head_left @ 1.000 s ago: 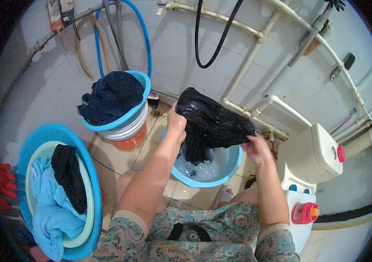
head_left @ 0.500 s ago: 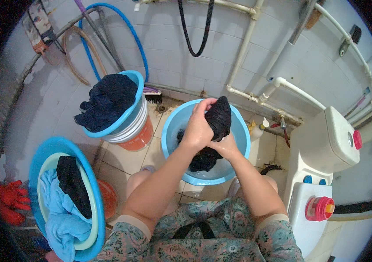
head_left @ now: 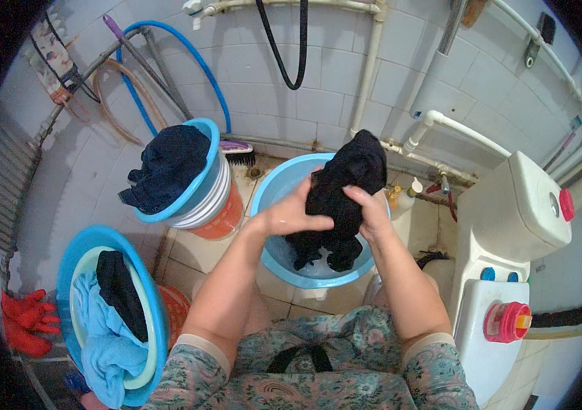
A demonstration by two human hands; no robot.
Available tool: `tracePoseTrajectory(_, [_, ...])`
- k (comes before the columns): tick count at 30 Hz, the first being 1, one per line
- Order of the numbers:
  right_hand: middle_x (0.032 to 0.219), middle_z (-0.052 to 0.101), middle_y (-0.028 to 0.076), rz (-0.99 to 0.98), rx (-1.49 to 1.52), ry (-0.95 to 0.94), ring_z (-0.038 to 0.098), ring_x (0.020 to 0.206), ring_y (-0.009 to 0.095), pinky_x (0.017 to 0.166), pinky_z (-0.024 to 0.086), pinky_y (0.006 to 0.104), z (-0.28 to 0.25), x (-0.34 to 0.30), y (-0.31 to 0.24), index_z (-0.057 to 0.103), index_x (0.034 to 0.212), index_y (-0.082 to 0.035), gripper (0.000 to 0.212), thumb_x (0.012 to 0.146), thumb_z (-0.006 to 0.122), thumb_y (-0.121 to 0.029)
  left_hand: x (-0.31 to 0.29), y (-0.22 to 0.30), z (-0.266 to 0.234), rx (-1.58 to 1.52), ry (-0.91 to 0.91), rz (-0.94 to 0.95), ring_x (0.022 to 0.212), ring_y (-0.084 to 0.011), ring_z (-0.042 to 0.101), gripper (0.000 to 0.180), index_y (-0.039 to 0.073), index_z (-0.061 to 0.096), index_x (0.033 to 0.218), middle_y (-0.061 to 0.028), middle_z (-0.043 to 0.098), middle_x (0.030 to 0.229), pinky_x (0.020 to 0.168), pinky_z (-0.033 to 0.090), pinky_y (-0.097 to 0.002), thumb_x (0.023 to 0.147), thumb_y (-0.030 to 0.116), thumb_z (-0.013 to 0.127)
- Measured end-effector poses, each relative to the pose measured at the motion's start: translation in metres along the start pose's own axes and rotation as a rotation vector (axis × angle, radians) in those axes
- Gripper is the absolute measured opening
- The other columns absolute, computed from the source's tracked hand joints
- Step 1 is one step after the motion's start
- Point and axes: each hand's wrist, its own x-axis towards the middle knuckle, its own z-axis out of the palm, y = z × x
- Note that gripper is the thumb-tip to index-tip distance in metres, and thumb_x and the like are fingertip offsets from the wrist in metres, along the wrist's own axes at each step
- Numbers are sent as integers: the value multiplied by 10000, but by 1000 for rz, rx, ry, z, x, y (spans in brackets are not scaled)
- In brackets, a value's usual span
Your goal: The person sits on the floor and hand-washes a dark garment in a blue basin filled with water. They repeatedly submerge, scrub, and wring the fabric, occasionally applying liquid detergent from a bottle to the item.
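Note:
Both my hands grip a wet black garment [head_left: 339, 198] over a light-blue basin [head_left: 289, 275] on the floor. My left hand [head_left: 294, 213] holds its left side, thumb laid across the front. On the right side, my right hand [head_left: 373, 213] pinches it, with the thumb in front and the fingers behind. The upper part of the cloth bulges up past the basin's far rim, while its lower end hangs down into the basin. Whitish, sudsy water shows beneath it. Which kind of garment it is I cannot tell.
Left of the basin, a blue basin with dark clothes [head_left: 171, 167] tops a bucket [head_left: 212, 212]. Nearer left, a tub [head_left: 75, 256] holds a light-blue cloth [head_left: 110, 335]. Red gloves [head_left: 28, 321] hang beside it. A toilet [head_left: 485, 294], bottles [head_left: 407, 198] and a brush [head_left: 238, 150] stand around.
The black garment has been loosened from a tight bundle into a longer hanging shape. My hands have moved apart to its two sides, the right one rising from underneath.

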Motion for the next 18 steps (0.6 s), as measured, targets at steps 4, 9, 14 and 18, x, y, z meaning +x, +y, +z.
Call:
tracePoseTrajectory(4, [1106,583,83,-20,145,-11,563,993,229,865,455,359,-13,1,-9,505,1188,-28,416,793,622,-85,1,-20,17,33,-47,-19,1281,-267,340,965,15,175,1409,-176,374,1366,1083,241,-358,686,293,752])
tracePoseTrajectory(9, [1088,593,84,-22,11,68,568,982,229,860,454,362,-29,8,-14,497,1194,-29,418,797,623,-61,-1,-44,8,103,178,-262,1053,-258,556,625,2,438,1287,-183,583,1116,921,416,-342,709,145,629])
tracePoseTrajectory(14, [1043,613,97,83,-173,206,585,943,230,837,457,364,-58,25,0,505,1164,-19,438,756,663,-37,-8,-48,-22,-799,723,-300,886,-268,619,345,17,550,1128,-126,618,1036,807,498,-371,789,77,528])
tracePoseTrajectory(18, [1059,612,130,166,-583,275,580,982,242,857,447,350,-73,27,35,501,1141,5,487,713,719,-73,-3,-48,-28,-1327,733,-335,945,-308,601,298,-13,541,1084,-152,609,1063,864,489,-420,815,113,525])
